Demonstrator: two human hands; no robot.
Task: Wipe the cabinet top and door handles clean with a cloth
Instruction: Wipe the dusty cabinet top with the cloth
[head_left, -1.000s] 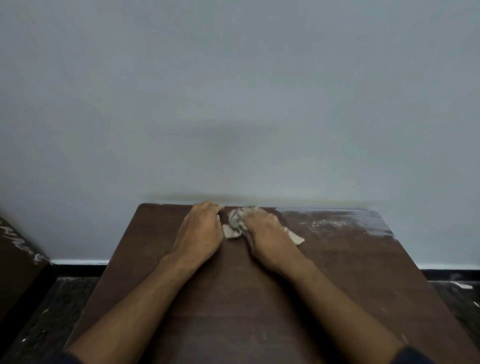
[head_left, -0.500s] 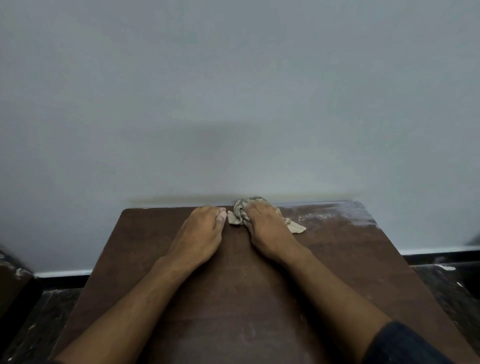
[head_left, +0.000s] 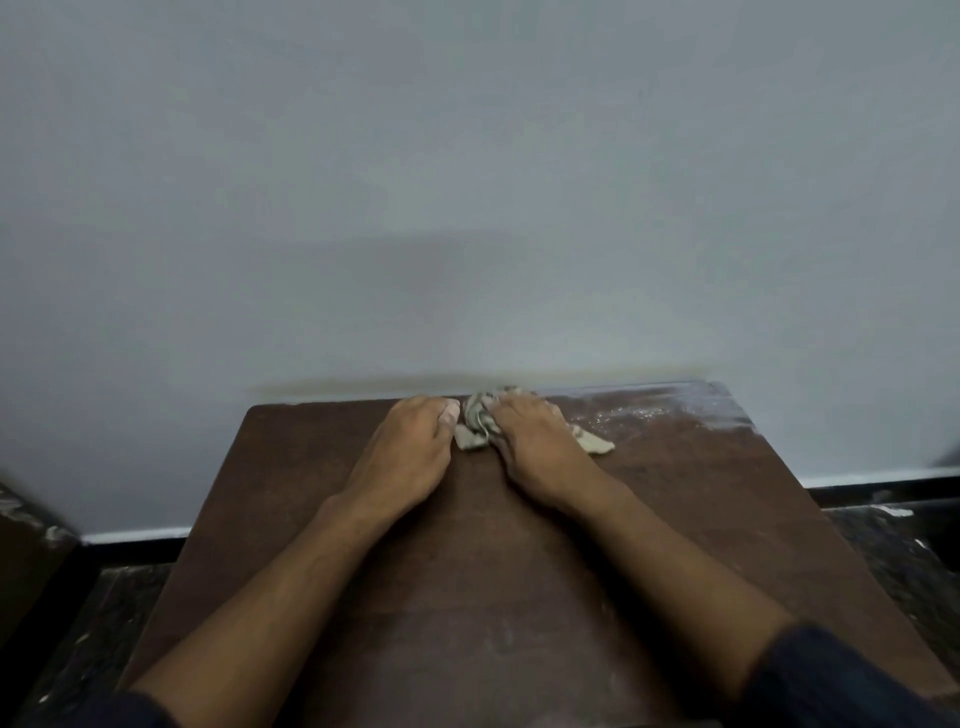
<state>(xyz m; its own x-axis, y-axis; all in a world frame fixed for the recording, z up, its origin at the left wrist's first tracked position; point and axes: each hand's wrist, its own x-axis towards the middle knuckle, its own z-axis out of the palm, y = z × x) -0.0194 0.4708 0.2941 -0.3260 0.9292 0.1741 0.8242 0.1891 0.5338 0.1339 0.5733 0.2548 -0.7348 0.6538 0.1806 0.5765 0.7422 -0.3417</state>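
While both forearms reach forward across the brown cabinet top (head_left: 467, 597), the hands sit side by side near its far edge, close to the pale wall (head_left: 467, 182). Furthest left, a dark piece of furniture (head_left: 26, 561) shows at the frame's edge, standing on a dark mottled floor (head_left: 88, 623). Next comes the left hand (head_left: 410, 457), palm down on the wood, its wrist straight and its fingers stretched forward and lying flat and together; it holds nothing, and its thumb tip lies just beside the cloth. Between the two hands, a crumpled pale cloth (head_left: 475, 428) rests on the cabinet top right at the back edge, one corner sticking out on the far side of the right hand. Over it lies the right hand (head_left: 535, 452), knuckles up and angled slightly inward, its fingers spread over the bunched cloth and pressing it down onto the wood; whether the fingertips curl round the fabric cannot be told, since they are hidden at the far side. A dark sleeve (head_left: 831, 680) covers the right forearm near the bottom corner. Further right, a whitish dusty patch (head_left: 649, 415) covers the back right part of the cabinet top.
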